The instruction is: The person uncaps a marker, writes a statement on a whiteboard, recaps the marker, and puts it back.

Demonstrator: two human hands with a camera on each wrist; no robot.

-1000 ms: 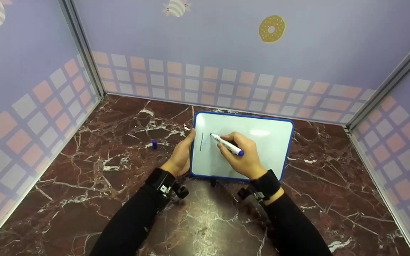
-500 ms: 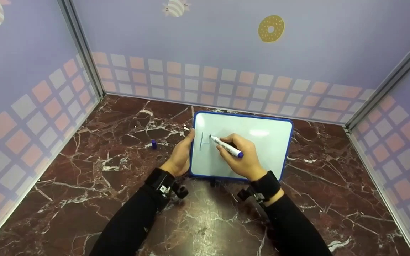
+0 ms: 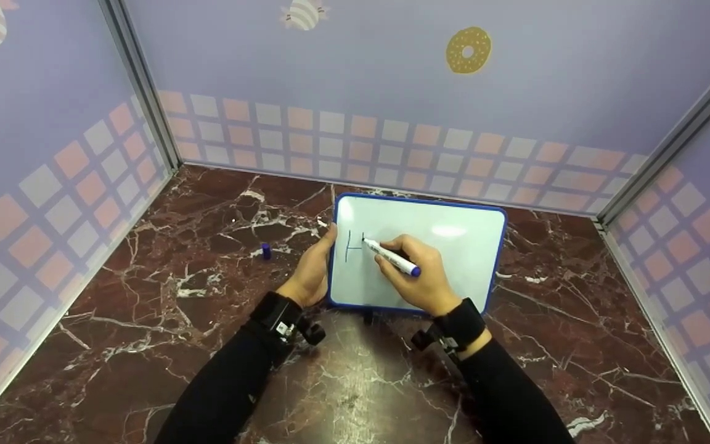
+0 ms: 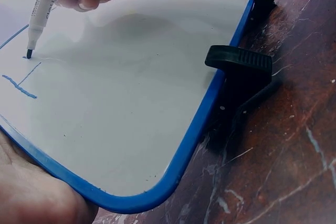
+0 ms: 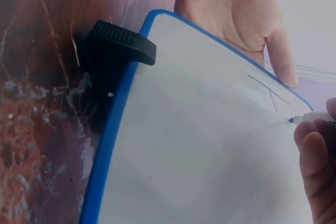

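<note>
A small whiteboard (image 3: 441, 265) with a blue frame leans tilted on the tabletop. My left hand (image 3: 312, 271) holds its left edge, the thumb (image 5: 282, 59) along the frame and the other fingers hidden behind the board. Between thumb and fingers my right hand (image 3: 420, 268) pinches a white marker (image 3: 395, 256) with a blue end, its dark tip on the board. Near the board's left side are thin blue strokes (image 3: 349, 246): one long upright line, a short crossbar, and a short second upright ending at the marker tip.
A blue marker cap (image 3: 266, 251) stands on the dark red marbled table (image 3: 207, 345), left of my left hand. Black feet (image 4: 239, 61) clip the board's lower edge. Patterned panels (image 3: 392, 74) enclose the table at the back and sides.
The marker tip has slid slightly down the board, and the second upright stroke is a little longer. My left hand and the whiteboard stay put.
</note>
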